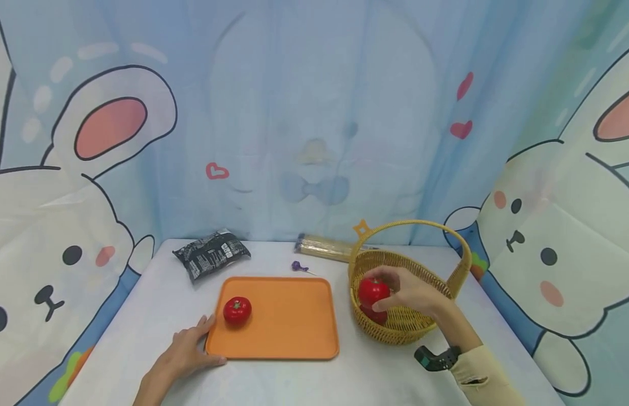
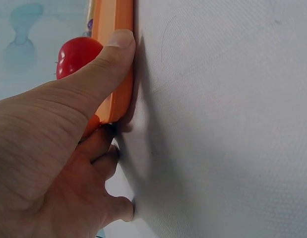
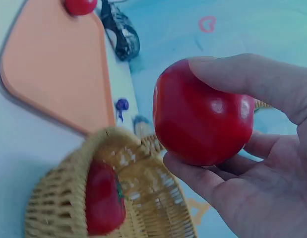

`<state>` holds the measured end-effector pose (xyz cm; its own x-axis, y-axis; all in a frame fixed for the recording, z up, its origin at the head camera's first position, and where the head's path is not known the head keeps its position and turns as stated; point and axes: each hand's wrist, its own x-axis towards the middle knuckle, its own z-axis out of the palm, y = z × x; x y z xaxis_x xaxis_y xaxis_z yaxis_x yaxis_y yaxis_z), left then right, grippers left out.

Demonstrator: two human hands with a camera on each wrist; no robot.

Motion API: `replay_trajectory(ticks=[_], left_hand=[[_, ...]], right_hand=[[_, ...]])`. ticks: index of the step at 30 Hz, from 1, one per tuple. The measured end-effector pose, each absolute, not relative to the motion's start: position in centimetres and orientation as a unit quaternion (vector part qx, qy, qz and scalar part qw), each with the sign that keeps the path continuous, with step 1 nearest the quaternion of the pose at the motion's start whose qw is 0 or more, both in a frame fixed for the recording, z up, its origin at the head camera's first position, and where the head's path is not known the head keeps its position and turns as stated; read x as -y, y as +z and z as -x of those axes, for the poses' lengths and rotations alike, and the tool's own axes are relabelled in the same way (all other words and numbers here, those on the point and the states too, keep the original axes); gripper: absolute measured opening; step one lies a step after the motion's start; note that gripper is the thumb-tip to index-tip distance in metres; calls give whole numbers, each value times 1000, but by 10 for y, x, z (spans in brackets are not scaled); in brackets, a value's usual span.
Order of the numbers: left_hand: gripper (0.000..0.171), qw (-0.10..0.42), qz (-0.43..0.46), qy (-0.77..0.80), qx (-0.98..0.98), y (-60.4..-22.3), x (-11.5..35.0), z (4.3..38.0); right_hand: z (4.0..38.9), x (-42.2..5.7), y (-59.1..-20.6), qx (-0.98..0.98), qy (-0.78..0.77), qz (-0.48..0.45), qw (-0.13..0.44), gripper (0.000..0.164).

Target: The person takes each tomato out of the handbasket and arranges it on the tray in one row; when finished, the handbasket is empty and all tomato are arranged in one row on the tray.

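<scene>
Right hand point(image 1: 407, 290): gripping round red tomato point(image 1: 373, 291) by its sides, likely for security, over tan woven wicker basket point(image 1: 392, 337) at right, above second red tomato point(image 3: 104, 201) inside. Left hand point(image 1: 184, 351): holding near-left corner of flat orange rectangular tray point(image 1: 291, 321), probably to steady it, with third red tomato point(image 1: 237, 311) on its left part.

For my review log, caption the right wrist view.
Right hand gripping one tomato over the wicker basket, where a second tomato lies.

Looks curtained-off, booth-like; can't tell if home, lab or studio. Hung w/ lt-blue cartoon-rabbit curtain point(image 1: 314, 84) at back & both sides, furnished w/ wht-topped bench point(image 1: 375, 372) betw.
</scene>
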<state>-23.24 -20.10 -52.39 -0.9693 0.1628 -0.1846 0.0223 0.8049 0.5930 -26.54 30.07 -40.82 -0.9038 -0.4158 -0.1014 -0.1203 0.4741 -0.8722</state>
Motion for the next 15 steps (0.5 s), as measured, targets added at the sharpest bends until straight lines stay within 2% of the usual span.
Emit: replay_trajectory(ticks=[7,15], left_hand=[[111,116,-52,317,-940,-526,200,231],[111,131,-30,313,-940,-523,199,232]], right_hand=[[253,-272,-409,-805,-506,258,173,69],[245,-213,-417,-735,-558,328,202,70]])
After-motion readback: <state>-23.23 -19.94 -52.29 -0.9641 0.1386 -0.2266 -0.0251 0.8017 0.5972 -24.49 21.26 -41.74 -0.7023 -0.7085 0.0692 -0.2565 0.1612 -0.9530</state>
